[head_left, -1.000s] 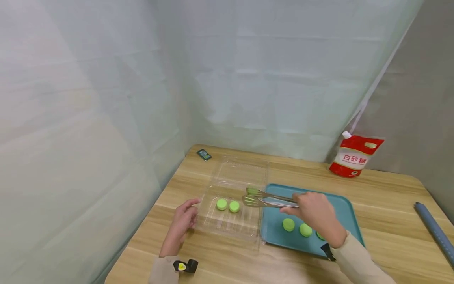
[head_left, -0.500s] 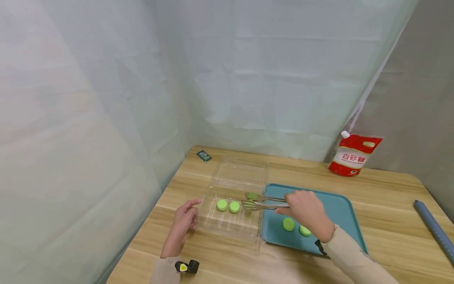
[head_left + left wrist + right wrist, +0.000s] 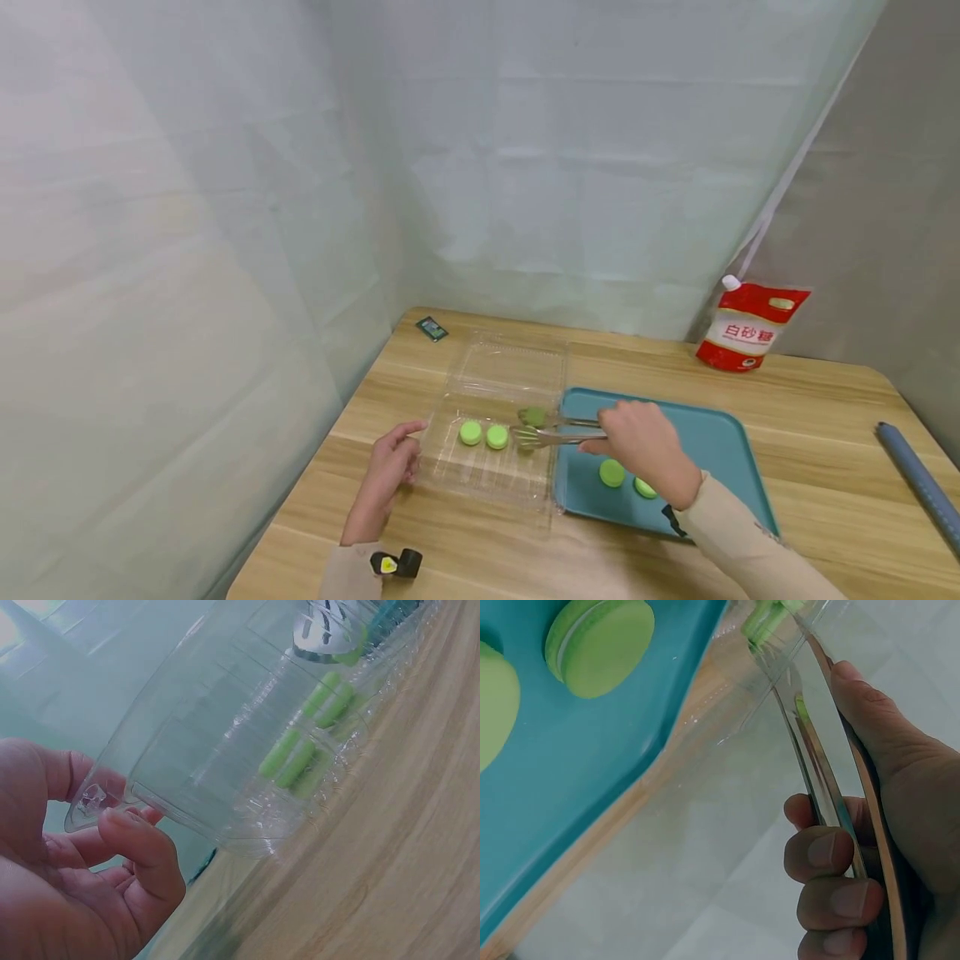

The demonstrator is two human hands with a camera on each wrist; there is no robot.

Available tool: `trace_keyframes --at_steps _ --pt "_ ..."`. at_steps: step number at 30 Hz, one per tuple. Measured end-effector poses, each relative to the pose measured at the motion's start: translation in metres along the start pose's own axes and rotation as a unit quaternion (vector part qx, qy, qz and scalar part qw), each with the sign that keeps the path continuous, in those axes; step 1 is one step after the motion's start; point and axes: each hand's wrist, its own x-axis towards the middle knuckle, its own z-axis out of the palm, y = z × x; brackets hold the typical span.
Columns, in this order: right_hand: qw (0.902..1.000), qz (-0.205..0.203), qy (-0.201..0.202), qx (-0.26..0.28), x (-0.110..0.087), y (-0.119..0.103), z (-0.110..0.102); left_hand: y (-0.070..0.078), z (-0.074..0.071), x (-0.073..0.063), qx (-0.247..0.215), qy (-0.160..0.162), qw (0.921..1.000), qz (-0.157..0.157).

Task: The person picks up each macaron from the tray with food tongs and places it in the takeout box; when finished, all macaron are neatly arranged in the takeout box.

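Note:
My left hand (image 3: 392, 458) pinches the left edge of an open clear plastic clamshell box (image 3: 480, 479) between thumb and fingers; the left wrist view shows its corner (image 3: 94, 799) there. Two green macarons (image 3: 470, 432) stand side by side inside. My right hand (image 3: 641, 442) grips metal tongs (image 3: 570, 437), fingers wrapped round the arms. Their slotted heads reach into the box, right of the two macarons, with another green macaron (image 3: 765, 622) showing at them. Beneath my right hand is a blue tray (image 3: 720, 450) with more green macarons (image 3: 611, 473), partly hidden by my wrist.
The box's lid (image 3: 513, 360) lies folded back behind it. A red and white pouch (image 3: 750, 329) with a white cap stands at the back right. A small dark packet (image 3: 432, 328) lies at the back left, a grey-blue roll (image 3: 918, 479) at the right edge.
My right hand and the tongs have moved left and slightly down, bringing the tong heads lower in the box. My left hand stays at the box's edge.

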Motion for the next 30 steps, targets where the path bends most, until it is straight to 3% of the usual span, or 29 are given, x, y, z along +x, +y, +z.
trace_keyframes --at_steps 24,30 --pt "0.9996 -0.007 -0.026 -0.002 0.009 -0.006 -0.004 0.004 0.001 -0.003 0.020 -0.002 0.9998 -0.001" --pt "0.9992 -0.027 -0.007 -0.028 0.011 -0.010 -0.010 0.004 0.001 -0.004 0.024 0.002 0.9997 -0.002"
